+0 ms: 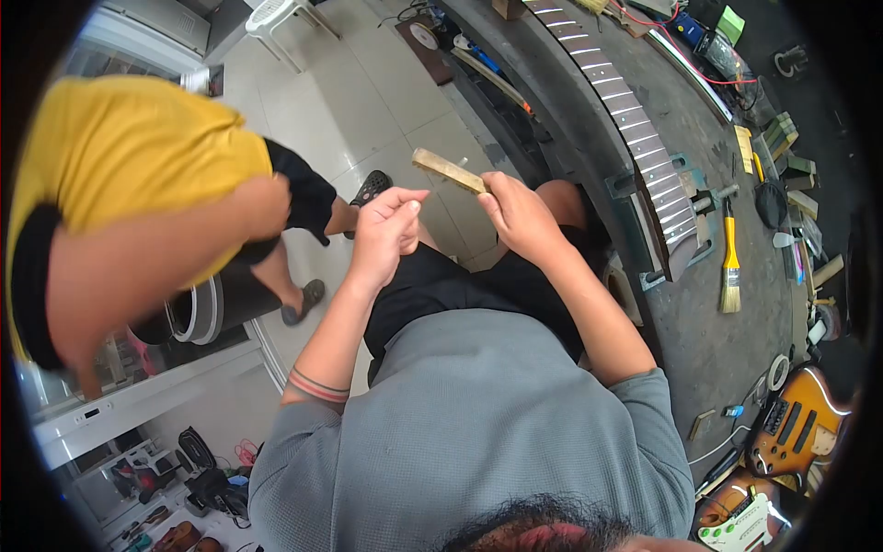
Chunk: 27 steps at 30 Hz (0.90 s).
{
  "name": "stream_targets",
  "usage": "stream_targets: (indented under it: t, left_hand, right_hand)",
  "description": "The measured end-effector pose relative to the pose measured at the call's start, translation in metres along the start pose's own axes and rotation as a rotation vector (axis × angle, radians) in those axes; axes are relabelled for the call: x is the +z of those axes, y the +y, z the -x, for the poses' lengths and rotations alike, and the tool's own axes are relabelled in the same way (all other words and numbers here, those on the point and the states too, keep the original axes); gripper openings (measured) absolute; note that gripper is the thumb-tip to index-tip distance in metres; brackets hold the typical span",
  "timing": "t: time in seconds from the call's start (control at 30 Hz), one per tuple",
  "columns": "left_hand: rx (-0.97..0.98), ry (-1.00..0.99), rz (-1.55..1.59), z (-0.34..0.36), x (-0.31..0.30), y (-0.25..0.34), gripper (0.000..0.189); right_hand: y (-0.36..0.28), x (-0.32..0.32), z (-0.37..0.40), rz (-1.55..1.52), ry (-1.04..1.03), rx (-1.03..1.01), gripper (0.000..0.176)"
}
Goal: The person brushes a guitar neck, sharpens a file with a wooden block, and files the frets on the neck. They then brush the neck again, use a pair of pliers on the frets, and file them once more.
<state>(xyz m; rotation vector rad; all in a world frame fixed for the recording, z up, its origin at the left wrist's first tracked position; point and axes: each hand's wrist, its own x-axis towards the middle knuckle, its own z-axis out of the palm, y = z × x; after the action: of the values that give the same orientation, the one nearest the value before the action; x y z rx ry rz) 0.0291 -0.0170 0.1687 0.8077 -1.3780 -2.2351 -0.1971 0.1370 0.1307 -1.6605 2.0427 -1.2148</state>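
Note:
In my right hand (524,216) is one end of a short, flat wooden block (446,168). Its free end points up and to the left, over my lap. A small pale piece shows just above the block, too small to name. My left hand (391,230) is raised just left of the block and apart from it. Its fingers are curled in and the thumb presses against them; whether anything is between them is hidden. On the workbench to my right, a guitar neck (635,129) with a fretted fingerboard lies by a metal clamp (694,207).
A yellow-handled brush (730,267) lies on the workbench (699,350). Farther right are tools, wood pieces and a sunburst guitar body (796,428). At left, another person in a yellow shirt (147,175) stands close, one arm blurred. A white plastic stool (285,28) stands beyond.

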Motion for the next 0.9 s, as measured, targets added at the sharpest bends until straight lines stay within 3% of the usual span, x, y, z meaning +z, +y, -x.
stream_targets:
  t: [0.1,0.27,0.37,0.47,0.7,0.8,0.9]
  left_hand:
    - [0.071,-0.018,0.083,-0.001,-0.012,0.01,0.021]
    - [-0.011,0.03,0.066,-0.005,0.008,-0.002,0.019]
    - [0.084,0.056,0.085,-0.005,-0.006,0.01,0.018]
    - [-0.01,0.109,0.069,-0.008,0.012,-0.003,0.019]
    - [0.023,0.081,0.042,-0.008,0.009,0.003,0.02]
    - [-0.023,0.067,0.032,-0.007,0.022,-0.005,0.021]
    - [0.034,0.128,0.055,-0.006,0.013,0.008,0.021]
  right_hand:
    - [-0.002,-0.003,0.0,0.045,0.021,0.005,0.024]
    - [-0.022,0.005,-0.006,0.061,0.001,0.007,0.025]
    - [-0.011,0.008,-0.002,0.062,0.026,0.042,0.026]
    - [-0.02,0.015,-0.003,0.029,0.035,-0.008,0.025]
    - [-0.021,0.007,0.001,0.073,-0.045,0.079,0.024]
    - [-0.035,0.012,-0.003,0.009,-0.002,-0.002,0.023]
    - [-0.011,0.01,0.002,0.028,0.034,0.089,0.024]
